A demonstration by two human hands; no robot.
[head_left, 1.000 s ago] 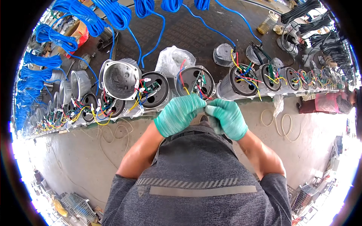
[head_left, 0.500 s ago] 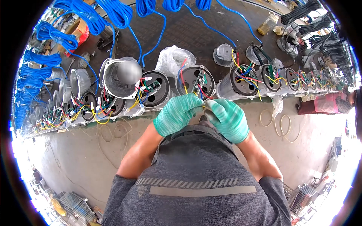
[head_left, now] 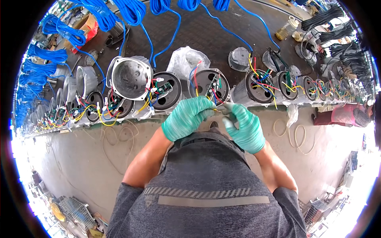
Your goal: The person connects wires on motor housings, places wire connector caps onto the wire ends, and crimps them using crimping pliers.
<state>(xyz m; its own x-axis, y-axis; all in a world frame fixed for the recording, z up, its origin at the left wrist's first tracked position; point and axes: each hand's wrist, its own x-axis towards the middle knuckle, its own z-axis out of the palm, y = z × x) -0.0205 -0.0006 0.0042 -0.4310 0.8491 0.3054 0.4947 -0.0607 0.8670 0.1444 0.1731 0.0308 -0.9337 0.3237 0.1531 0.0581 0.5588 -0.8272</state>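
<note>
Both my hands wear green gloves. My left hand (head_left: 186,118) and my right hand (head_left: 245,127) meet just below a round grey motor housing (head_left: 209,85) with a dark face and red, blue and yellow wires (head_left: 197,77) sticking out. The left fingers pinch the end of a thin yellowish wire (head_left: 217,110) that runs from that housing. The right fingertips close on the same wire end from the other side. The wire tip itself is too small to make out.
A long row of similar motor housings (head_left: 260,85) with coloured wires lines the bench edge left and right. An open metal end cover (head_left: 130,77) leans at the left. Blue cable coils (head_left: 131,12), a clear plastic bag (head_left: 184,59) and black cable bundles (head_left: 337,23) lie behind. Loose wire loops (head_left: 295,135) lie on the concrete floor.
My hands have shifted slightly to the right and stayed together at the wire end. The right fingers have opened out a little around it.
</note>
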